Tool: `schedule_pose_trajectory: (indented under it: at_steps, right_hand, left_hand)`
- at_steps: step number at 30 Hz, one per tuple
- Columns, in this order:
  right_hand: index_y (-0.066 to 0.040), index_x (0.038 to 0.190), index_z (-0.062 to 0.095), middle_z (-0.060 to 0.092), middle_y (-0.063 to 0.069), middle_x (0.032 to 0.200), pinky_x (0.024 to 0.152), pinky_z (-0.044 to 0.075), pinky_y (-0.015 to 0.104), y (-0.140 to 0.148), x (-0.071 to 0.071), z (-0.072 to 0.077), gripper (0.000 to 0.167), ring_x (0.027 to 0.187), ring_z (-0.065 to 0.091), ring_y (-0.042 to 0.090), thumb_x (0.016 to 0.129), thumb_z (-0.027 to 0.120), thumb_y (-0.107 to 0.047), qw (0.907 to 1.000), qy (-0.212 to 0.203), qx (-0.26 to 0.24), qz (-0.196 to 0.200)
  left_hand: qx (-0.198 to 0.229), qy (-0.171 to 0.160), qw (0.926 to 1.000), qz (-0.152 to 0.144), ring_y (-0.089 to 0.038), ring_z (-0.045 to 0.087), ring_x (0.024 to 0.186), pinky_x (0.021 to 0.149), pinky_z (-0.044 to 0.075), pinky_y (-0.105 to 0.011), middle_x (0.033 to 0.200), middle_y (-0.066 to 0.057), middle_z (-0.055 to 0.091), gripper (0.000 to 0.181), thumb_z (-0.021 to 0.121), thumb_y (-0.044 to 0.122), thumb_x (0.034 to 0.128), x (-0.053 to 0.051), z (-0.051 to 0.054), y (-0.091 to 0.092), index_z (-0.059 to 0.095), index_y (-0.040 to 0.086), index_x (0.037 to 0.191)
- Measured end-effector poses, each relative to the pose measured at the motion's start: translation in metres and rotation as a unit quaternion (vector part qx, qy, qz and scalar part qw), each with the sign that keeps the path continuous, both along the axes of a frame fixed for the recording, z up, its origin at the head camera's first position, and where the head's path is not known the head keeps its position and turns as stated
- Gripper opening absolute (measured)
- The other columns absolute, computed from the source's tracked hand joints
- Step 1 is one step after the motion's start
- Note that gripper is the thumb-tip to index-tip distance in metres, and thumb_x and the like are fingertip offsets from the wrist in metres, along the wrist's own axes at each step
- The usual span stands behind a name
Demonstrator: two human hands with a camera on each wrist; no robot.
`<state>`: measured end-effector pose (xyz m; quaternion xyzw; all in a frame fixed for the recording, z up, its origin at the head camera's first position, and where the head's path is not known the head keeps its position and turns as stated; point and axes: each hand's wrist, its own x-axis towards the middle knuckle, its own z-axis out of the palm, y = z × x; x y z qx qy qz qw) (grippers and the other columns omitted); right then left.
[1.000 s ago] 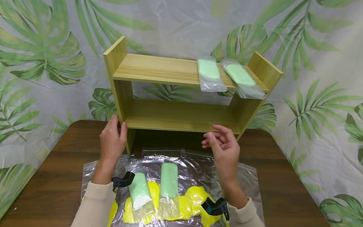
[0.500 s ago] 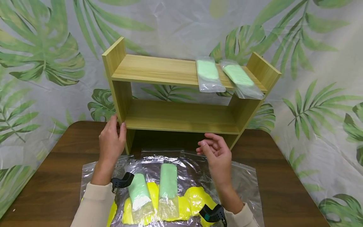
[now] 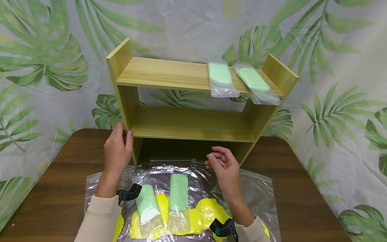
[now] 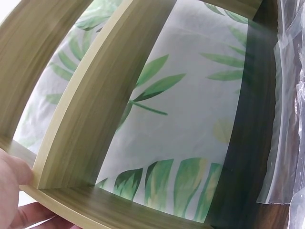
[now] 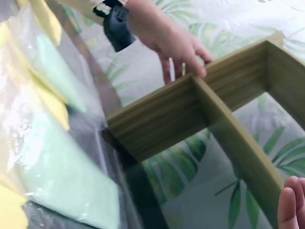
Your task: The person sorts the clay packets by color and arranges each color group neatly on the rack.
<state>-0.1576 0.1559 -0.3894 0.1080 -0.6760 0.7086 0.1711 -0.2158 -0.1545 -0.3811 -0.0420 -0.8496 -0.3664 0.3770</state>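
Observation:
A two-tier wooden shelf (image 3: 190,122) stands on the table. My left hand (image 3: 116,151) grips its left side panel, thumb at the front edge and fingers on the outer face, as the left wrist view shows with the thumb (image 4: 16,169). My right hand (image 3: 223,166) hovers before the lower opening with fingers loosely bent, holding nothing. Two clear bags of light green, soft-looking slabs, a left one (image 3: 220,75) and a right one (image 3: 254,80), lie on the top board and overhang its front edge.
In front of the shelf lie two more bagged green slabs, a left one (image 3: 147,200) and a middle one (image 3: 178,193). Under them are clear zip bags (image 3: 257,188) with yellow, dough-like material (image 3: 210,210). Dark wooden table (image 3: 302,201) extends to both sides; a leaf-patterned cloth (image 3: 187,20) hangs behind.
My right hand has moved left and down, away from the shelf's right front edge. My left hand has kept its hold on the side panel. The bags have not moved.

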Motion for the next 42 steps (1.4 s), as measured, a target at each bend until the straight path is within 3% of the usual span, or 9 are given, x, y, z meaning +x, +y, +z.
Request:
schedule_pose_trajectory:
  at_steps: [8, 11, 19, 25, 29, 36, 42]
  right_hand:
    - [-0.001, 0.110, 0.063, 0.064, 0.023, 0.097, 0.073, 0.056, 0.035, -0.005, -0.003, -0.013, 0.021, 0.079, 0.067, 0.030, 0.090, 0.068, -0.007, 0.9962, -0.063, 0.050, 0.032]
    - [-0.002, 0.108, 0.064, 0.064, 0.020, 0.097, 0.075, 0.056, 0.037, -0.006, -0.005, -0.018, 0.020, 0.080, 0.067, 0.025, 0.090, 0.068, -0.007, 0.9896, -0.099, 0.090, 0.053]
    - [0.000, 0.113, 0.062, 0.067, 0.013, 0.096, 0.076, 0.055, 0.038, -0.012, -0.008, -0.033, 0.027, 0.087, 0.065, 0.036, 0.088, 0.069, -0.009, 0.9696, -0.173, 0.157, 0.074]
    - [0.003, 0.123, 0.056, 0.065, 0.007, 0.095, 0.069, 0.053, 0.031, -0.016, -0.008, -0.047, 0.044, 0.080, 0.064, 0.019, 0.087, 0.071, -0.019, 0.9402, -0.215, 0.244, 0.100]
    - [0.000, 0.126, 0.054, 0.065, 0.008, 0.094, 0.063, 0.051, 0.032, -0.020, -0.005, -0.054, 0.052, 0.075, 0.063, 0.017, 0.085, 0.074, -0.025, 0.9226, -0.223, 0.294, 0.112]
    - [-0.005, 0.134, 0.048, 0.057, 0.006, 0.092, 0.065, 0.044, 0.033, -0.037, -0.002, -0.063, 0.068, 0.076, 0.051, 0.018, 0.081, 0.076, -0.039, 0.9061, -0.211, 0.360, 0.070]
    - [-0.012, 0.144, 0.038, 0.055, 0.015, 0.110, 0.067, 0.045, 0.041, -0.053, 0.005, -0.065, 0.095, 0.085, 0.053, 0.027, 0.071, 0.077, -0.059, 0.8744, -0.210, 0.437, 0.016]
  left_hand:
    - [-0.006, -0.008, 1.0000, -0.002, -0.045, 0.061, 0.092, 0.077, 0.045, -0.059, 0.103, -0.025, 0.062, 0.030, 0.053, 0.013, 0.0984, 0.001, 0.001, 0.000, 0.052, -0.007, 0.121]
    - [-0.005, -0.006, 1.0000, -0.002, -0.045, 0.061, 0.091, 0.076, 0.045, -0.058, 0.103, -0.025, 0.062, 0.030, 0.052, 0.013, 0.0986, 0.001, 0.000, -0.001, 0.052, -0.008, 0.121]
    - [-0.010, 0.002, 0.9999, -0.001, -0.043, 0.061, 0.086, 0.072, 0.045, -0.057, 0.099, -0.024, 0.062, 0.030, 0.051, 0.014, 0.0991, -0.002, -0.002, -0.001, 0.052, -0.007, 0.119]
    - [-0.010, 0.005, 0.9999, -0.001, -0.043, 0.061, 0.086, 0.071, 0.044, -0.057, 0.098, -0.024, 0.062, 0.029, 0.051, 0.014, 0.0988, -0.002, -0.002, -0.002, 0.053, -0.007, 0.118]
    - [-0.010, 0.004, 0.9999, 0.000, -0.044, 0.061, 0.087, 0.072, 0.044, -0.057, 0.099, -0.024, 0.062, 0.028, 0.052, 0.014, 0.0986, -0.002, -0.002, -0.001, 0.053, -0.007, 0.118]
    - [-0.010, 0.001, 0.9999, 0.003, -0.045, 0.060, 0.088, 0.074, 0.044, -0.058, 0.100, -0.026, 0.062, 0.028, 0.052, 0.014, 0.0984, -0.002, -0.002, -0.002, 0.053, -0.008, 0.117]
    - [-0.011, 0.001, 0.9999, 0.004, -0.045, 0.060, 0.088, 0.074, 0.044, -0.059, 0.100, -0.026, 0.062, 0.028, 0.052, 0.013, 0.0986, -0.001, -0.001, -0.001, 0.053, -0.008, 0.117]
